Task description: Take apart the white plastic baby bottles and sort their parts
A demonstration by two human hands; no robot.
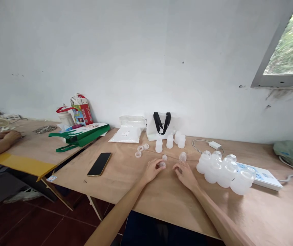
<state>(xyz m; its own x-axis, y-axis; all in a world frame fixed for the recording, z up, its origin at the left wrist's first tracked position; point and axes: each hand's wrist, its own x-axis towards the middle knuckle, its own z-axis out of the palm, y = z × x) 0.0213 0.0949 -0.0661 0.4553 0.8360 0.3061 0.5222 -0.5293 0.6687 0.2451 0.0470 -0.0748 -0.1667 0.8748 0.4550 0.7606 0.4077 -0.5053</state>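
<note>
My left hand [153, 169] rests on the wooden table [126, 184] with its fingers curled round a small clear plastic piece [162, 164]. Beside it my right hand [184, 174] lies on the table, fingers bent and close together; what it holds, if anything, is hidden. Just beyond the fingers stand a small clear nipple [164, 157] and a clear cap [182, 156]. Further back stand three small white bottles [170, 140], and clear rings [141, 149] lie to their left. A cluster of several larger white bottles [224, 171] lies to the right of my right hand.
A black phone [99, 164] lies left of my hands. By the wall are a white plastic packet [126, 134], a white bag with black handles [161, 125], a green bag [81, 135], a power strip [261, 175], a charger [215, 145]. Another person's arm [0, 141] rests on the left table.
</note>
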